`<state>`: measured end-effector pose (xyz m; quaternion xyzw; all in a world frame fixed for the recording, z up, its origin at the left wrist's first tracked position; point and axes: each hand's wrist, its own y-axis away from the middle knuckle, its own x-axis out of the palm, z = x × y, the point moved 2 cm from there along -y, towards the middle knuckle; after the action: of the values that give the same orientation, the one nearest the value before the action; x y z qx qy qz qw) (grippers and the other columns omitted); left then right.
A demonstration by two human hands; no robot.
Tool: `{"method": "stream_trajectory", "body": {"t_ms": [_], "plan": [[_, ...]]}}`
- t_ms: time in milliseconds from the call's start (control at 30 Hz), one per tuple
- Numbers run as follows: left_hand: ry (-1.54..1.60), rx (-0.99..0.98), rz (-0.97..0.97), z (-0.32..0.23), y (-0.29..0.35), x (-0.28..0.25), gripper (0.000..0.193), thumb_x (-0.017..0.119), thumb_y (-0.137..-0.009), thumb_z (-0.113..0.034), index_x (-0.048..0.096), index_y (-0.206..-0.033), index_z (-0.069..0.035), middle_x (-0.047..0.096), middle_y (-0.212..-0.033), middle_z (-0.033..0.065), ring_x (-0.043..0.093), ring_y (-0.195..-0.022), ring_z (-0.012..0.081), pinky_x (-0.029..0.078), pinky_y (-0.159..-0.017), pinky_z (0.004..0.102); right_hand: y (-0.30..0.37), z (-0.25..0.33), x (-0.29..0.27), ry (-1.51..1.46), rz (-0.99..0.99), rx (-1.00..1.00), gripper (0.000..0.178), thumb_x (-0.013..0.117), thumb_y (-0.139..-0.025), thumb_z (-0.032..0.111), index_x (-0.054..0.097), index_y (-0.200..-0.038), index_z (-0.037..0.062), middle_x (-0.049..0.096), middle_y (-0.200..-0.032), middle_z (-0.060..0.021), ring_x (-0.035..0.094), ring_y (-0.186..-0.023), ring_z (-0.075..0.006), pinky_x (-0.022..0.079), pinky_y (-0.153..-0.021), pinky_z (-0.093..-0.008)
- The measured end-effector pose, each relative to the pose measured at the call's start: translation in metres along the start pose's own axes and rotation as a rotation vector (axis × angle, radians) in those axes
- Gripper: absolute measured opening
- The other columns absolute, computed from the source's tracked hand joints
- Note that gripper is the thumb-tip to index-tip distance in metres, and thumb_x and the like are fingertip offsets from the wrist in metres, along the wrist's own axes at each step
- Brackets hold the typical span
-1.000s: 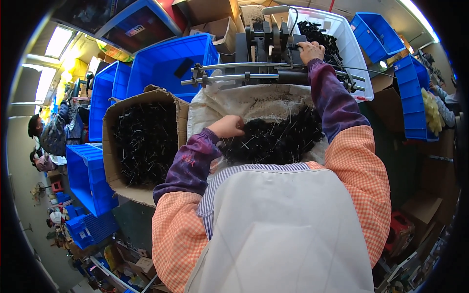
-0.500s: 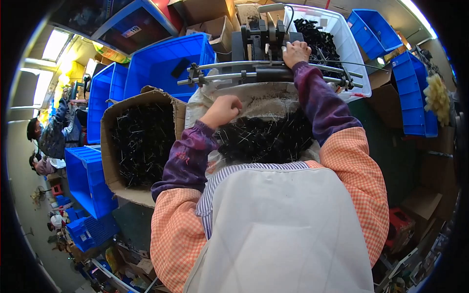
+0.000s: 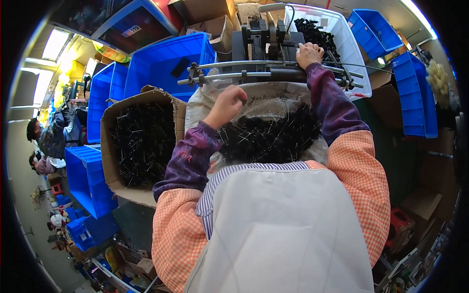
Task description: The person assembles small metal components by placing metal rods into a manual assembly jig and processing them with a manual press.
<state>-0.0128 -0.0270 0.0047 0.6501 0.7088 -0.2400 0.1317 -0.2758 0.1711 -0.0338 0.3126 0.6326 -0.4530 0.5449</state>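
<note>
My left hand [image 3: 226,106] hovers over the near-left part of a whitish sack [image 3: 195,108], its fingers curled together. Whatever those fingers may hold is hidden. In the sack in front of me lies a heap of small black parts with thin metal pins [image 3: 268,136]. My right hand [image 3: 309,55] is at the right end of a dark bench machine [image 3: 259,44], just above its metal rails [image 3: 229,65]. Its fingers are bent down, and anything in them is out of sight. A white bin [image 3: 349,44] holding more black parts [image 3: 315,36] stands just beyond that hand.
To the left stands a cardboard box [image 3: 180,115] full of similar black pinned parts. Blue crates [image 3: 166,51] are behind it, and more blue crates [image 3: 415,95] sit at the right. A thin rod [image 3: 364,64] sticks out rightward from the machine. Other people [image 3: 51,129] are at far left.
My right hand has shifted right along the machine, toward the white bin. My left hand has risen slightly and moved a little to the right, fingers still curled.
</note>
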Motion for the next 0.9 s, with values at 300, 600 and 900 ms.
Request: {"method": "stream_trajectory", "body": {"t_ms": [300, 600, 900], "plan": [[0.357, -0.049, -0.017, -0.010, -0.015, 0.030, 0.015, 0.053, -0.080, 0.007, 0.056, -0.093, 0.001, 0.059, -0.092, 0.0064, 0.058, -0.085, 0.0123, 0.048, -0.074, 0.0241, -0.029, -0.040, -0.009, 0.122, 0.125, -0.075, 0.023, 0.047, -0.083, 0.020, 0.058, -0.101, 0.0136, 0.062, -0.101, -0.0094, 0.061, -0.094, -0.0260, 0.043, -0.079, -0.0411], [0.552, -0.021, 0.010, -0.035, -0.037, 0.059, 0.017, 0.054, -0.082, 0.006, 0.054, -0.098, 0.003, 0.059, -0.093, 0.0061, 0.060, -0.081, 0.0111, 0.050, -0.072, 0.0242, 0.028, -0.080, -0.046, -0.254, -0.237, -0.055, 0.045, 0.052, -0.085, 0.026, 0.043, -0.126, 0.0100, 0.054, -0.110, -0.0156, 0.059, -0.092, -0.0326, 0.049, -0.074, -0.0418], [0.216, -0.015, -0.099, -0.032, -0.035, 0.051, 0.035, 0.061, -0.077, -0.001, 0.049, -0.109, 0.000, 0.058, -0.099, 0.0149, 0.063, -0.079, 0.0189, 0.050, -0.069, 0.0274, 0.049, 0.004, -0.045, -0.838, 0.208, -0.345, 0.022, 0.053, -0.085, 0.015, 0.057, -0.103, 0.0032, 0.060, -0.097, -0.0152, 0.059, -0.088, -0.0299, 0.046, -0.078, -0.0356]]}}
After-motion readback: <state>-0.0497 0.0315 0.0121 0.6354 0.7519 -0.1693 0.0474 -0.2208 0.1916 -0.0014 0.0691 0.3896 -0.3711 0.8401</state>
